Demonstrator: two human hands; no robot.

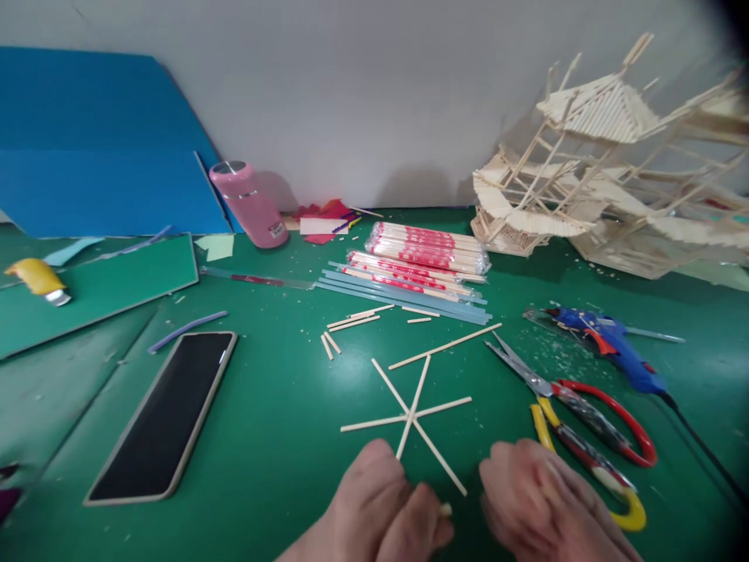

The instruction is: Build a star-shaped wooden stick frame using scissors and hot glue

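Observation:
Three thin wooden sticks cross at one point into a star (413,414) on the green table. My left hand (383,503) sits at the star's near end, fingers curled, pinching what looks like a small stick piece at its thumb. My right hand (541,499) rests beside it to the right, fingers folded in, apart from the star; whether it holds anything is hidden. A longer single stick (445,346) lies just beyond the star.
Red-handled scissors (591,417) and yellow-handled pliers (585,460) lie right of my hands, a blue glue gun (614,347) behind. A phone (167,414) lies left. Chopstick packs (427,250), a pink bottle (249,204), a stick model building (614,179) and blue board (99,148) stand farther back.

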